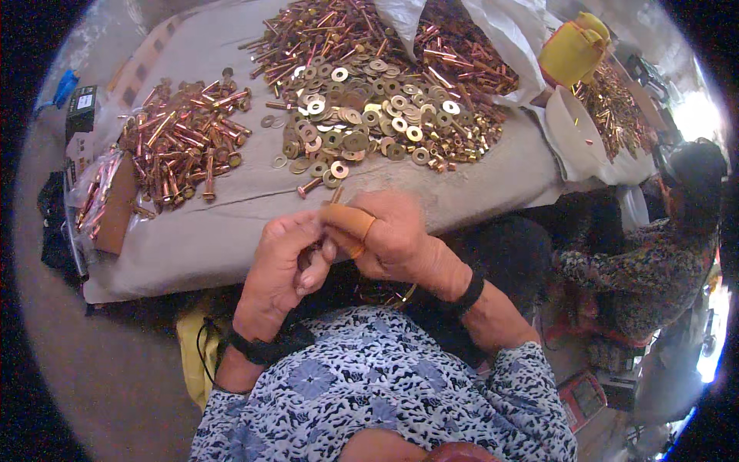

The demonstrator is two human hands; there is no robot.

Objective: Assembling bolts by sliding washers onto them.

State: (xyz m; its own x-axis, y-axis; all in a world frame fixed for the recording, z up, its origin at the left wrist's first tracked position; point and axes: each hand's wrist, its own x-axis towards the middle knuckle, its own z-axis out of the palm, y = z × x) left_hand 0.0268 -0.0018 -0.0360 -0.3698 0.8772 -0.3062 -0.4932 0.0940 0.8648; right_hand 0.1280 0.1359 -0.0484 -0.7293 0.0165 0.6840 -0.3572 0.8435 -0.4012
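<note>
My left hand (289, 254) and my right hand (392, 235) meet at the table's front edge, fingers curled and closed. Between their fingertips a thin, copper-coloured bolt shank (336, 195) pokes up; its lower part is hidden by the fingers. An orange-tan finger cover (351, 221) wraps a finger of my right hand. Just beyond the hands, a loose bolt (310, 187) lies beside a pile of flat brass-coloured washers (354, 115). Small nuts or sleeves (469, 142) lie at the pile's right side.
A heap of bolts (188, 142) lies at the left of the cloth-covered table (177, 258), near a cardboard box (115, 208). A larger bolt heap (331, 35) is at the back, partly under white sacking (516, 46). At right are a yellow container (573, 50), a pale bowl (573, 127) and another person (647, 269).
</note>
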